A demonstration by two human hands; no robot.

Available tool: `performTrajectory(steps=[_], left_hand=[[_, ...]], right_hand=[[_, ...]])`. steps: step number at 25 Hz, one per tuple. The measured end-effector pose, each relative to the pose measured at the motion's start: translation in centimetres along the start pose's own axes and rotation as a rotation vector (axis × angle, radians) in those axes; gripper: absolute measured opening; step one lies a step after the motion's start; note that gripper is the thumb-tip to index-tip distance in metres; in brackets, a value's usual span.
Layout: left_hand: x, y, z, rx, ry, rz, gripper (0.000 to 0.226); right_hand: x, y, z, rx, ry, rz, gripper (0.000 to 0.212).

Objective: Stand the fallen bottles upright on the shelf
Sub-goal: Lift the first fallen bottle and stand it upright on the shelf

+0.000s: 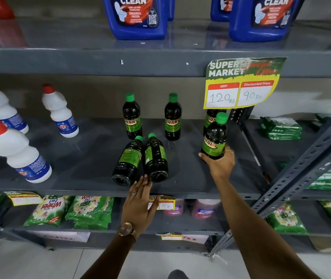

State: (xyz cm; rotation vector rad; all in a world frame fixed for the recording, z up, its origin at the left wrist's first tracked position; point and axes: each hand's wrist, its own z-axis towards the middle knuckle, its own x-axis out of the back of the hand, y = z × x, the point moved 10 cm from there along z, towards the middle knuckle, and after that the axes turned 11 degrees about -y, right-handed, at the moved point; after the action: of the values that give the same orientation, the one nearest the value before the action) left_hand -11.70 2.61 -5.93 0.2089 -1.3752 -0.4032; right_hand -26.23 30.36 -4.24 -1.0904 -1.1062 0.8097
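Note:
Two dark green-capped bottles lie on their sides on the grey middle shelf (190,178), a left one (127,161) and a right one (156,158), bases toward me. My left hand (138,204) reaches to their bases, fingers apart, fingertips touching or almost touching them. My right hand (220,164) grips the base of a third such bottle (214,137), held upright at the shelf's right side. Two more stand upright further back (132,117) (172,117), and another (211,117) is partly hidden behind the held bottle.
White red-capped bottles (59,111) (17,152) stand at the left of the same shelf. A yellow price sign (241,85) hangs from the shelf above, just over the held bottle. Blue jugs (138,17) stand on the upper shelf. A slanted metal brace (301,168) crosses at right. Green packets (90,212) lie below.

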Motion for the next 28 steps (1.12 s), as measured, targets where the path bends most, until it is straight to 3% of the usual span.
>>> performTrajectory(steps=[5, 8, 11, 14, 20, 28], left_hand=[[-0.4, -0.2, 0.1, 0.002, -0.007, 0.005, 0.057], [-0.5, -0.3, 0.1, 0.005, -0.005, 0.008, 0.057], [-0.6, -0.3, 0.1, -0.002, -0.013, 0.011, 0.057], [-0.6, -0.4, 0.1, 0.006, -0.023, 0.015, 0.057], [-0.7, -0.5, 0.2, 0.005, -0.051, 0.036, 0.057], [-0.5, -0.5, 0.4, 0.006, -0.042, -0.012, 0.059]], right_hand=[[0.9, 0.6, 2.0, -0.034, -0.167, -0.022, 0.093], [0.5, -0.3, 0.5, -0.028, -0.024, -0.113, 0.104], [0.3, -0.3, 0.0, -0.033, 0.081, -0.088, 0.089], [0.8, 0.0, 0.4, -0.048, 0.062, -0.016, 0.075], [0.5, 0.2, 0.6, -0.047, 0.098, -0.110, 0.084], [2.5, 1.3, -3.8, -0.066, 0.118, -0.154, 0.070]])
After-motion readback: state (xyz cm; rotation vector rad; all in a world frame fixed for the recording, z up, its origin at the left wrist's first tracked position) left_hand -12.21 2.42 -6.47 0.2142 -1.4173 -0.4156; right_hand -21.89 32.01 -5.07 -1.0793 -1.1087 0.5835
